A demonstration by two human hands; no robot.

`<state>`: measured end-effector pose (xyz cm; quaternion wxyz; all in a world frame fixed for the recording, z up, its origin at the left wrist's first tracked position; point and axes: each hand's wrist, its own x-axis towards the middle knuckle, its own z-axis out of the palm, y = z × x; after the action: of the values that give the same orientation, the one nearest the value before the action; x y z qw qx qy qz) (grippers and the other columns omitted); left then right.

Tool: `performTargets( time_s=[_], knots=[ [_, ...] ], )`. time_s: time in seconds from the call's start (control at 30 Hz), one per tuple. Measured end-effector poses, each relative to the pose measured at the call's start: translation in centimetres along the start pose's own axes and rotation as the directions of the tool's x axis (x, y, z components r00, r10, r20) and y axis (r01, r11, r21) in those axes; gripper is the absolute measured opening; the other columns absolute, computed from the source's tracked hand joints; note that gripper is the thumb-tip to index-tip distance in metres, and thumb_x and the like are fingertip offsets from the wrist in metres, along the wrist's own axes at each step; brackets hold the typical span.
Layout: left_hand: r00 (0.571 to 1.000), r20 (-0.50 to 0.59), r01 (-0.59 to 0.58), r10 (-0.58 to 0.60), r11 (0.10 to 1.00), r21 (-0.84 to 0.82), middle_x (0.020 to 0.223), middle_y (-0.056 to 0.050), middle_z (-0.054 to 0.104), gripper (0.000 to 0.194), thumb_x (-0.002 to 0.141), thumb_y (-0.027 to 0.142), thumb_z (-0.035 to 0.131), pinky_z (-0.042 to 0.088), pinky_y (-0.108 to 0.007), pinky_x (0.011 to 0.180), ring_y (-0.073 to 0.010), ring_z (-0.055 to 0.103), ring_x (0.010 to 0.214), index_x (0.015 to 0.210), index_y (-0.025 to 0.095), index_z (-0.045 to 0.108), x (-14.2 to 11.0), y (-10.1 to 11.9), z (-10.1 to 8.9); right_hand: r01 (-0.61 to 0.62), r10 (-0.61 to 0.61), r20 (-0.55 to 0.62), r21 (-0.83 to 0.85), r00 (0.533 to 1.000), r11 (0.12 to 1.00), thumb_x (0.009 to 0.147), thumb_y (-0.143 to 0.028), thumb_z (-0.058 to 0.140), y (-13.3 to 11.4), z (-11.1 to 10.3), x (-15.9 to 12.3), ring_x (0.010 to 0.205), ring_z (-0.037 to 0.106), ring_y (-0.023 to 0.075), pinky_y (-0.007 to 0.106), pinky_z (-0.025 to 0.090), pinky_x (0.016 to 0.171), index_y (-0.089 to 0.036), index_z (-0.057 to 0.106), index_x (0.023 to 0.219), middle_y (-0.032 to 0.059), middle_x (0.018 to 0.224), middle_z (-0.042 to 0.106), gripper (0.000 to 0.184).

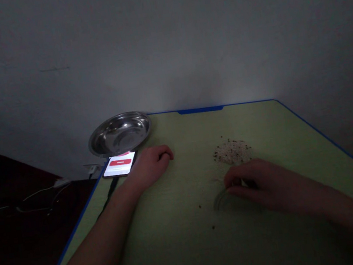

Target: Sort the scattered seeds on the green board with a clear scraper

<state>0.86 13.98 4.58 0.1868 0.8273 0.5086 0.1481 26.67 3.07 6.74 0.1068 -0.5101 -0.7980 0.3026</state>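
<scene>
A pale heap of small grains (232, 150) mixed with dark brown specks lies right of the middle of the table. Just in front of it is my right hand (253, 183), thumb and fingers drawn together in a pinch. From the fingertips a thin, curved, greyish shape reaches left and down; dim light keeps me from telling a tool from a shadow. Two dark specks (200, 206) lie apart, left of that hand. My left hand (154, 164) rests on the table with its fingers curled in, nothing visible in them, beside a phone.
At the back left corner a shallow steel bowl (122, 133) stands close to the wall. The phone (120, 164) with its lit screen lies before it, a dark cable (111, 193) running along the left edge. The green table (166, 240) has a blue rim.
</scene>
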Motion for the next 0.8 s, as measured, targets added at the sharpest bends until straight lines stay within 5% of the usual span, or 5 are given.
performTargets(
  time_s=[0.27,0.8],
  knots=[
    [1.0,-0.01,-0.011,0.011,1.0,-0.007,0.061,0.001,0.062,0.029,0.077,0.022,0.04,0.04,-0.025,0.058,-0.0131,0.054,0.06,0.078,0.019,0.069,-0.1,0.1,0.0,0.036,-0.043,0.137,0.053,0.99,0.998,0.086,-0.025,0.057,-1.1,1.3,-0.7,0.063,0.057,0.0106,0.022,0.036,0.056,-0.023,0.066,0.081,-0.0035,0.073,0.067,0.01],
    [0.998,-0.039,-0.043,0.043,0.999,0.01,0.069,-0.001,0.065,0.03,0.076,0.02,0.04,0.039,-0.026,0.06,-0.0136,0.055,0.064,0.078,0.019,0.07,-0.3,0.6,-0.3,-0.032,0.03,0.101,0.016,0.994,0.999,0.088,-0.026,0.055,-0.4,1.0,-0.4,0.06,0.057,0.0113,0.024,0.036,0.054,-0.026,0.068,0.081,-0.0035,0.069,0.066,0.015]
  ],
)
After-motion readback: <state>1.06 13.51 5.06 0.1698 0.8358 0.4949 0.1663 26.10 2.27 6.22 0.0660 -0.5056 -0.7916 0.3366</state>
